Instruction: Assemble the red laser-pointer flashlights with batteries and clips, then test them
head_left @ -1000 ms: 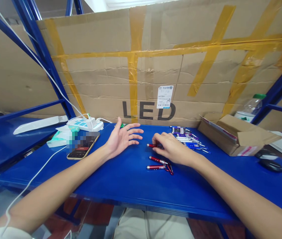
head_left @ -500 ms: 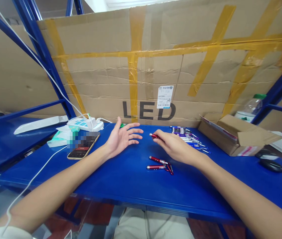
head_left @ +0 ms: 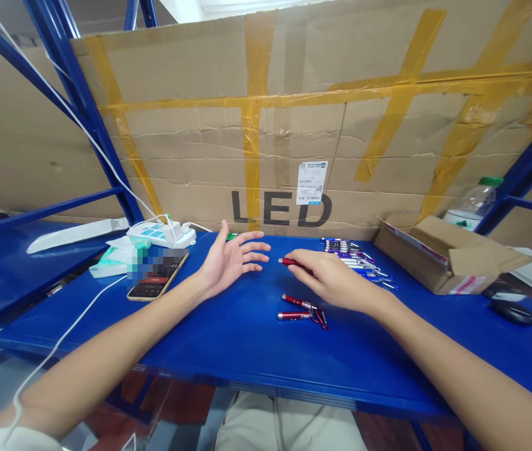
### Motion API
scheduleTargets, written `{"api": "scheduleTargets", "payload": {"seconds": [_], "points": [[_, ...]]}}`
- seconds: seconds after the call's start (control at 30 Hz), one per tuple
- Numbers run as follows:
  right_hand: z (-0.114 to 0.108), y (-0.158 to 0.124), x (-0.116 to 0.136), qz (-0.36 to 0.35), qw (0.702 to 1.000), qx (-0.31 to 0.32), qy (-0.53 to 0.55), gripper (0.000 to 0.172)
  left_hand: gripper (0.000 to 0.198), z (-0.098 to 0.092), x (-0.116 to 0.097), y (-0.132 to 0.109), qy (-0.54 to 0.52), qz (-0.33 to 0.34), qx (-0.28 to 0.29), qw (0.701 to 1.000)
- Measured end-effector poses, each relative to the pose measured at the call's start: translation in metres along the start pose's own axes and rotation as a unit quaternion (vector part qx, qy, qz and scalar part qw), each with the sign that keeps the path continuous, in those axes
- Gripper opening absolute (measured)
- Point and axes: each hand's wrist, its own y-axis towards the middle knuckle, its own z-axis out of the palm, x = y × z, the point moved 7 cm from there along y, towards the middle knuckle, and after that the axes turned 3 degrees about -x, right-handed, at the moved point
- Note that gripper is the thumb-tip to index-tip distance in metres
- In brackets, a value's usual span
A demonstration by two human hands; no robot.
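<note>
My right hand (head_left: 325, 275) is closed around a small red penlight (head_left: 286, 261), whose silver tip sticks out to the left past the fingers; the rest is hidden in the hand. Below it, two more red penlights (head_left: 294, 316) with red carabiner clips lie side by side on the blue table (head_left: 247, 351). My left hand (head_left: 233, 263) is open, palm turned up and fingers spread, holding nothing. Just behind its thumb a bit of a green object (head_left: 232, 236) shows. Behind my right hand lies a row of penlights (head_left: 350, 257) in black, purple, silver and blue.
At the right stand an open cardboard box (head_left: 454, 263), a black computer mouse (head_left: 512, 312) and a plastic bottle (head_left: 477, 200). To the left lie a phone (head_left: 158, 282), a tissue pack (head_left: 111, 266) and a white power strip (head_left: 163, 234) with cables. A large cardboard sheet (head_left: 191, 150) closes the back.
My right hand has shifted slightly, and the red penlight in it now sits a little lower and further left. My left hand has not moved.
</note>
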Motion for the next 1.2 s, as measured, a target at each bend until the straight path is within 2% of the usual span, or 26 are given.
{"api": "scheduleTargets", "payload": {"seconds": [0.57,0.77,1.0,1.2], "points": [[-0.003,0.001,0.005,0.021,1.0,0.023,-0.003,0.027,0.083,-0.001,0.0,0.0,0.002,-0.001,-0.014,1.0],[0.002,0.001,0.012,0.001,0.997,0.072,0.008,0.025,0.084,-0.003,0.001,0.002,0.003,-0.007,-0.011,1.0],[-0.002,0.001,0.003,0.029,0.999,0.022,0.008,0.028,0.084,-0.003,0.001,0.001,0.003,-0.005,-0.015,1.0],[0.003,0.001,0.009,0.02,0.997,0.078,-0.016,0.025,0.086,-0.001,0.001,0.001,0.001,-0.006,-0.007,1.0]]}}
